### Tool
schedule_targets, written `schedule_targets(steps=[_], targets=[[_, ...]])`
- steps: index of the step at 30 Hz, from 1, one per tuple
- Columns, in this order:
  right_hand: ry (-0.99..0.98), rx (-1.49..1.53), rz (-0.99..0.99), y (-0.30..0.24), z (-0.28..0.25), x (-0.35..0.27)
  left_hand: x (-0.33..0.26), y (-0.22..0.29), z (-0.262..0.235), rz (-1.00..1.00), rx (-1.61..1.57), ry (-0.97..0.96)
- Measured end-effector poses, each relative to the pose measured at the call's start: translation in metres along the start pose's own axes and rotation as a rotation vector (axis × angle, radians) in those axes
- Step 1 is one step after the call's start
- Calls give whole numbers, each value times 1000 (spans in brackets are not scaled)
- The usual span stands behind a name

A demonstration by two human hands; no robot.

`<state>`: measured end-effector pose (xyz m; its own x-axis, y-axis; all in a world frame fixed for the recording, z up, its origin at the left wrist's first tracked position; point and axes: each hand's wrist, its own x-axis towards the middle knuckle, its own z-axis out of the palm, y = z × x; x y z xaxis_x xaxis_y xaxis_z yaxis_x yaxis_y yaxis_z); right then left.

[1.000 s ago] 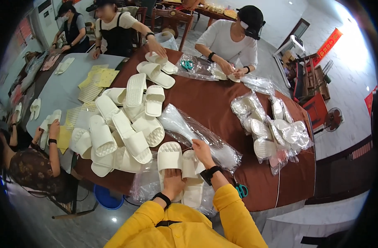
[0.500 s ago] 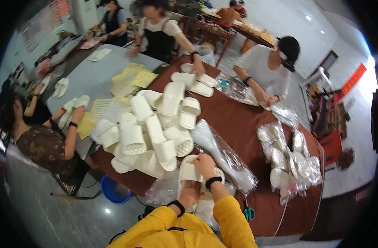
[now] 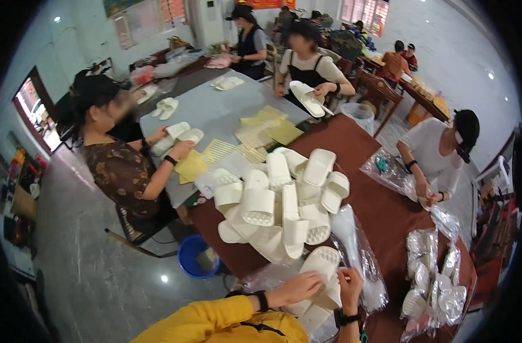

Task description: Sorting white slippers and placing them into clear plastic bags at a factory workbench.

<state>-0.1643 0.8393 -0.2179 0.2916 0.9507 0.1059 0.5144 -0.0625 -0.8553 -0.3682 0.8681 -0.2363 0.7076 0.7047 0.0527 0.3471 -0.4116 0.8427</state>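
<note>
A pair of white slippers (image 3: 321,262) lies at the table's near edge, in front of me. Over the pair, my left hand (image 3: 297,287) reaches in from the left, its slightly blurred fingers closed together at the slipper's strap. My right hand (image 3: 349,286) is raised at the pair's right side with its fingers bent into a pinch. What either hand pinches is too small to make out. A heap of loose white slippers (image 3: 258,198) lies just beyond. Clear plastic bags (image 3: 361,251) lie right of the heap, next to my right hand.
Wrapped slippers (image 3: 432,280) sit at the right on the brown cloth (image 3: 381,214). Yellow sheets (image 3: 266,128) lie on the grey tabletop (image 3: 206,97). A blue bucket (image 3: 198,257) stands on the floor. Co-workers at left (image 3: 124,148), far side (image 3: 312,66) and right (image 3: 438,154) handle slippers and bags.
My view has swung left. Both hands have come off their earlier hold in and on the slippers and now pinch beside them. The far co-worker has lifted a slipper off the table.
</note>
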Motion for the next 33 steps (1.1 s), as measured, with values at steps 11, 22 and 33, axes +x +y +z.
schedule_targets(steps=[11, 22, 33], targets=[[164, -154, -54, 16, -20, -50, 70, 7, 43, 99, -531, -120], [247, 9, 2, 17, 1, -31, 61, -15, 31, -50, -377, 158], [240, 161, 64, 7, -2, -44, 57, -22, 45, -117, -603, 47]])
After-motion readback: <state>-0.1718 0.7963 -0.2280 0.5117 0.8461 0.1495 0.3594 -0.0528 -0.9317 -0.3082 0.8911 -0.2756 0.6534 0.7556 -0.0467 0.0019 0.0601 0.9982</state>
